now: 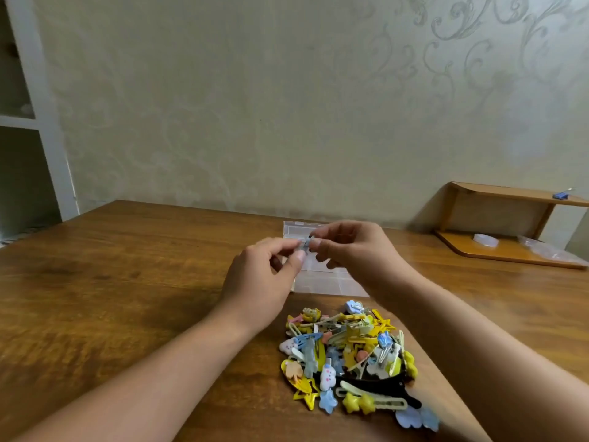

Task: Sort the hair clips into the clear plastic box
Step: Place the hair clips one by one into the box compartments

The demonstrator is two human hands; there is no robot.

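Heaped hair clips (349,358) lie lower right on the worktop (127,282). Behind, the clear plastic box (318,282) sits directly beneath both hands. Left hand (264,275) and right hand (353,253) jointly pinch 1 small blue clip (306,245), its axis unclear.

Single head-worn wide-angle view, looking forward and down from the person's own position across the wooden surface (127,282) toward the wall (255,106) at 12 o'clock. Close range: both forearms enter from the bottom edge, left hand (264,275) and right hand (353,250) meet near frame centre. Straight edges bow near the frame borders; no second view, so nothing is shared.
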